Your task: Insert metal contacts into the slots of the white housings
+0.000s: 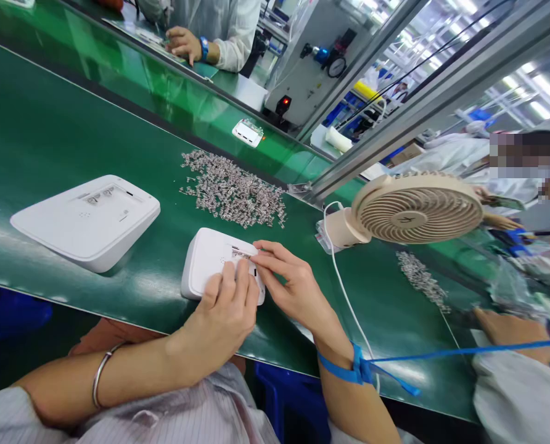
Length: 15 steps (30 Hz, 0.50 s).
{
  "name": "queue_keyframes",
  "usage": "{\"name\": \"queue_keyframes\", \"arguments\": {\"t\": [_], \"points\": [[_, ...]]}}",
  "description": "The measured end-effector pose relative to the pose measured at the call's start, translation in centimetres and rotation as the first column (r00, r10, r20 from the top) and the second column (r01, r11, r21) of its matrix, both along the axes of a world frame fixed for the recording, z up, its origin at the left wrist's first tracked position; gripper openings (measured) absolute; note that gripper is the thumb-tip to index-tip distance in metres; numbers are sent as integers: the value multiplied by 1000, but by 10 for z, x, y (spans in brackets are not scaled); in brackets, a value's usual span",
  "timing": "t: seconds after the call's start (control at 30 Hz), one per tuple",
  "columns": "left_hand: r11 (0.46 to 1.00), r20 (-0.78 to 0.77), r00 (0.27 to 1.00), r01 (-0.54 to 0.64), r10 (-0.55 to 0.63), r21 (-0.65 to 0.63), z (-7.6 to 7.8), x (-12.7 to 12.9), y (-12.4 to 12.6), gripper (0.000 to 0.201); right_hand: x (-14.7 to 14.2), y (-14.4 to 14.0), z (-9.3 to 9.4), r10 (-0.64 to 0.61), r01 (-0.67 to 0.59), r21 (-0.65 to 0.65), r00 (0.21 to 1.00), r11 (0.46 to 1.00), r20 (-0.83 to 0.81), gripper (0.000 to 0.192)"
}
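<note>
A small white plastic housing (209, 254) lies on the green conveyor belt (34, 129) near its front edge. My left hand (224, 311) rests on the housing's near side, fingers curled over it. My right hand (287, 280) touches its top right corner, fingertips pinching at a small metal part by the slots; the part itself is too small to make out. A pile of several small metal clips (231, 188) is spread just beyond the housing.
A larger white housing (87, 219) sits to the left. Another small white unit (247, 132) lies farther back. A beige desk fan (409, 209) with a white cable stands at right, beside a second clip pile (420, 280). Other workers' hands appear at top (182, 43) and right (506, 327).
</note>
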State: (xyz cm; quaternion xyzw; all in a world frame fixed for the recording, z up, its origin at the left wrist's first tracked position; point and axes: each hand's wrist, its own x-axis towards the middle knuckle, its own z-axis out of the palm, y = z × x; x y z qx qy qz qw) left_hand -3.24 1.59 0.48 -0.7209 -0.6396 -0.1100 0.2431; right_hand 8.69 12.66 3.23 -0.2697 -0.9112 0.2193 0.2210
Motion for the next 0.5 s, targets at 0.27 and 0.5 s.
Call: {"name": "queue_keyframes", "arguments": {"t": [0.27, 0.5], "points": [[999, -44, 998, -38, 38, -2, 2, 3, -2, 45, -14, -1, -13, -137, 139, 11, 984, 990, -112, 12], [996, -81, 993, -88, 87, -9, 12, 3, -5, 40, -24, 11, -24, -387, 285, -347, 881, 893, -272, 6]]}}
